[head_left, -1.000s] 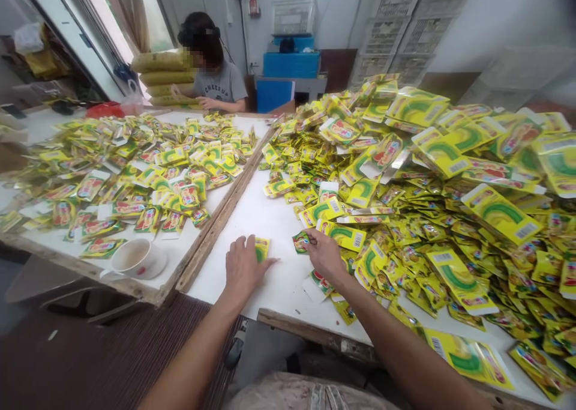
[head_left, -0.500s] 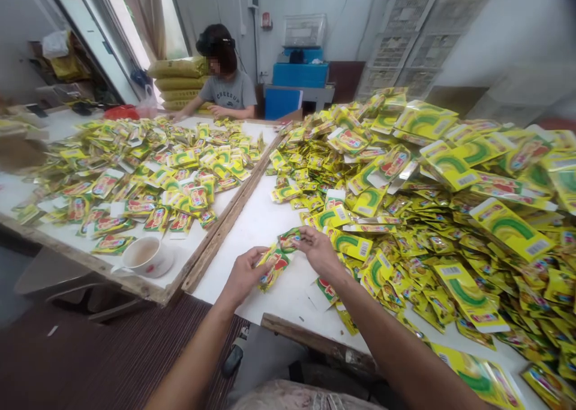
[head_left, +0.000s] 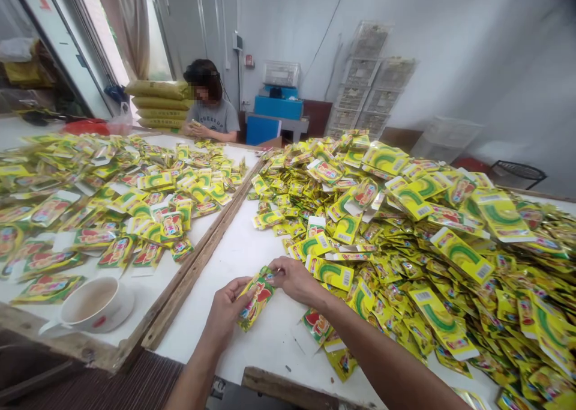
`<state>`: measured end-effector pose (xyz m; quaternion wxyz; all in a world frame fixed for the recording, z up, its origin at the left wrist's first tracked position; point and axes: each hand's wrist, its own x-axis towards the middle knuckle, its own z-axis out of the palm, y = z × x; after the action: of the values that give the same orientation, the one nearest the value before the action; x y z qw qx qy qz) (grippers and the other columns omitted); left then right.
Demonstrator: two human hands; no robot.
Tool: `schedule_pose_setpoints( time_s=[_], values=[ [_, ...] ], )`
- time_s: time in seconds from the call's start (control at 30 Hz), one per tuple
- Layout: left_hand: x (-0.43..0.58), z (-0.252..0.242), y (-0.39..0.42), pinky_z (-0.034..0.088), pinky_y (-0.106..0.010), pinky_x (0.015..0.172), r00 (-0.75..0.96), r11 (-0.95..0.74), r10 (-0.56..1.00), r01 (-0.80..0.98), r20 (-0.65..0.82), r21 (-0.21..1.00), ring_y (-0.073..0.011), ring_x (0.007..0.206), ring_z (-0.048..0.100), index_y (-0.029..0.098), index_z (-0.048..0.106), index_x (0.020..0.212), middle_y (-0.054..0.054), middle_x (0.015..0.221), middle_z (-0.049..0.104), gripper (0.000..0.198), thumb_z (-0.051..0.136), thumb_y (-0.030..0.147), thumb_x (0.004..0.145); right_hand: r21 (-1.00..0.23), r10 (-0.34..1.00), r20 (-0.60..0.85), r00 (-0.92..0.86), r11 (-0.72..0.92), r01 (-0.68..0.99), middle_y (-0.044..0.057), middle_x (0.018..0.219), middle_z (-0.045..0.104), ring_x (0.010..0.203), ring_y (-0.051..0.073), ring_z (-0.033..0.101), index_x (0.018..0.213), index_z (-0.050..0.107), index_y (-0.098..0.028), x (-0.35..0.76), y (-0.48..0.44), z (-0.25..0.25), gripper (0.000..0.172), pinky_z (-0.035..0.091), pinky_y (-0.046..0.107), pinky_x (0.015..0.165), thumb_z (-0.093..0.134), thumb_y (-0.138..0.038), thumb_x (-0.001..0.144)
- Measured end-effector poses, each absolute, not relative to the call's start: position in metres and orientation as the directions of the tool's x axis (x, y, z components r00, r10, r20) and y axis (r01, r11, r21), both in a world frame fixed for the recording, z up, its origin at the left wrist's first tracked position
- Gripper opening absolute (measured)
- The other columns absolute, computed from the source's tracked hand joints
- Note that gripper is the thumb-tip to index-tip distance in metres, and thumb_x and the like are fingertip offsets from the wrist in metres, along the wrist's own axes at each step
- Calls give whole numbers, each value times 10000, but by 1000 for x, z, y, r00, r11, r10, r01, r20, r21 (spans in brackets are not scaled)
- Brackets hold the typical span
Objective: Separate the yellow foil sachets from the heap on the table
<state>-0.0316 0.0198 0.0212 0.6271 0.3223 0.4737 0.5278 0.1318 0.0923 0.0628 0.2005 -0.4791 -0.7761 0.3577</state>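
Observation:
My left hand is closed round a small stack of yellow sachets, held just above the white table. My right hand pinches the top edge of the same stack from the right. Both hands meet near the table's front edge. A large heap of yellow and green sachets covers the table to the right of my hands, its nearest packets touching my right wrist.
A second table on the left carries more spread sachets and a white cup with a pale drink near its front edge. A wooden strip divides the tables. A person in a grey shirt sits at the far end. Crates line the wall.
My hands lifted from the table, each with a sachet, and came together on one stack. The camera tilted up and shifted, so the cup now sits lower left.

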Motion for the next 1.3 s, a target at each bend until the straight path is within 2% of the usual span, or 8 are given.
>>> schedule_pose_setpoints(
  time_s=[0.07, 0.17, 0.2, 0.47, 0.7, 0.9, 1.13, 1.3],
  values=[
    [-35, 20, 25, 507, -262, 614, -35, 248, 960, -347, -277, 905, -198, 685, 669, 133, 637, 933, -75, 808, 724, 442, 756, 402, 603, -589, 901, -17, -434, 342, 732, 19, 774, 653, 666, 120, 570, 923, 646, -175, 128, 109, 74, 173, 407, 213, 619, 537, -236, 804],
    [-40, 13, 30, 496, -252, 572, -105, 260, 948, -293, -302, 920, -200, 652, 666, 136, 643, 885, -68, 759, 723, 435, 766, 419, 578, -112, 926, 10, -377, 376, 920, 68, 927, 683, 831, 154, 620, 1075, 604, -188, 124, 152, 92, 292, 433, 231, 716, 387, -180, 879],
    [-41, 10, 31, 490, -247, 558, -121, 265, 944, -281, -308, 922, -201, 645, 665, 137, 645, 867, -67, 745, 723, 429, 769, 421, 572, -24, 937, 0, -350, 350, 936, 101, 975, 677, 883, 179, 622, 1069, 612, -169, 124, 170, 96, 297, 437, 249, 738, 402, -146, 859],
    [-39, 2, 31, 488, -235, 567, -93, 331, 909, -429, -406, 840, -178, 618, 661, 136, 648, 890, -54, 731, 720, 410, 772, 383, 587, 247, 967, -197, -159, 206, 947, 260, 1156, 584, 1082, 337, 556, 1124, 608, -60, 132, 272, 74, 408, 450, 417, 842, 573, -158, 730],
    [-51, 12, 28, 476, -218, 531, -106, 324, 883, -569, -458, 756, -142, 534, 634, 124, 631, 919, -39, 693, 712, 457, 807, 299, 535, 291, 911, -387, -140, 265, 919, 224, 1022, 657, 965, 321, 622, 1054, 651, -67, 138, 301, 63, 408, 481, 378, 781, 642, -161, 657],
    [-54, 14, 19, 489, -227, 553, -105, 312, 887, -581, -449, 752, -157, 585, 653, 132, 613, 936, -44, 725, 721, 474, 801, 321, 544, 284, 931, -313, -189, 282, 916, 233, 1061, 635, 1009, 299, 594, 1067, 635, -47, 138, 286, 70, 420, 458, 325, 803, 632, -107, 651],
    [-55, 18, 12, 509, -246, 588, -105, 318, 885, -574, -453, 755, -179, 627, 670, 126, 618, 929, -59, 760, 725, 484, 804, 332, 532, 142, 915, -218, -339, 373, 917, 156, 971, 666, 895, 240, 604, 1078, 603, -101, 149, 251, 88, 415, 417, 245, 673, 606, -93, 663],
    [-55, 17, 8, 513, -242, 577, -147, 278, 892, -568, -428, 774, -177, 630, 670, 132, 615, 928, -51, 766, 724, 468, 800, 320, 542, -15, 855, -189, -482, 488, 873, 14, 765, 653, 724, 146, 572, 834, 642, -170, 142, 214, 105, 128, 353, 196, 579, 617, -195, 711]
  ],
)
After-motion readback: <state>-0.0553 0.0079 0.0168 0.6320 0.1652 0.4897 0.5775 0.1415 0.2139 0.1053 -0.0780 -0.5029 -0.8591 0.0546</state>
